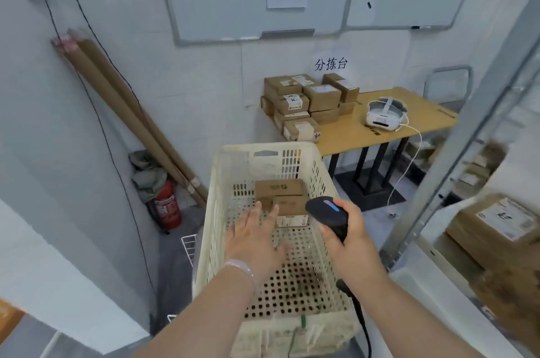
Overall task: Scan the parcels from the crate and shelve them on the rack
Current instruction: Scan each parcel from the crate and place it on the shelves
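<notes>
A cream perforated plastic crate (216, 182) stands in front of me. At its far end lie a few small cardboard parcels: one brown box (279, 187) at the back and another (290, 207) in front of it with a white label. My left hand (257, 238) reaches into the crate with fingers spread flat, fingertips just short of the parcels, holding nothing. My right hand (346, 230) grips a black handheld barcode scanner (327, 211) over the crate's right rim; its cable (361, 319) trails down. The metal rack (455, 153) rises at the right.
A yellow table (380, 126) behind the crate carries a stack of cardboard parcels (306, 103) and a white headset (384, 112). A large labelled box (496, 223) sits on the rack's shelf at right. Cardboard tubes (131, 112) and a red fire extinguisher (166, 205) stand at the left wall.
</notes>
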The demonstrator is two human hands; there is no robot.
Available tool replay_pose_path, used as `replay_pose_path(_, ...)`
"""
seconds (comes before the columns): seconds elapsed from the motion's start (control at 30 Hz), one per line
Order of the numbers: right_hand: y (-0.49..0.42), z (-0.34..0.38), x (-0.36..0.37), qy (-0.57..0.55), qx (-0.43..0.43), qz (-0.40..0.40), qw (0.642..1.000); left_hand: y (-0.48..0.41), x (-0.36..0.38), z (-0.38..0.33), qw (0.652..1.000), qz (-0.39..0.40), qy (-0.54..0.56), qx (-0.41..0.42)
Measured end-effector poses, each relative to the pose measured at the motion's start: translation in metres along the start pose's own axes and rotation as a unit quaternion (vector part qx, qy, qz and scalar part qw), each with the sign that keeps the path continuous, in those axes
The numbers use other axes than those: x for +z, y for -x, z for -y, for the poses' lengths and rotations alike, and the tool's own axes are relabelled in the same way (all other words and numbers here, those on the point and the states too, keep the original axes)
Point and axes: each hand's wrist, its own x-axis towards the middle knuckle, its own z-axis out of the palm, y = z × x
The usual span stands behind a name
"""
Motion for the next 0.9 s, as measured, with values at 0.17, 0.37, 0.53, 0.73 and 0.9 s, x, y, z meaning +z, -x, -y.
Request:
replay_pose_path(0.17,-0.067,-0.008,0.042,-0.019,0.062,-0.012,0.998,-0.072,0.012,0.032,0.998,0.052,0.023,-0.001)
replay_pose_path(0.37,-0.125,-0.035,0.068,-0.01,0.112,-0.003,0.994,-0.138,0.038,0.045,0.994,0.1,0.045,-0.003)
replay_pose_path(0.53,-0.189,-0.068,0.1,-0.013,0.122,0.005,0.992,-0.198,0.073,0.052,0.991,0.128,0.029,-0.018)
replay_pose_path(0.73,-0.237,-0.143,0.145,-0.022,0.162,0.007,0.987,-0.263,0.137,0.057,0.984,0.175,0.022,-0.038)
replay_pose_path(0.9,-0.263,-0.199,0.177,-0.025,0.187,0.021,0.982,-0.306,0.191,0.062,0.976,0.202,0.042,-0.066)
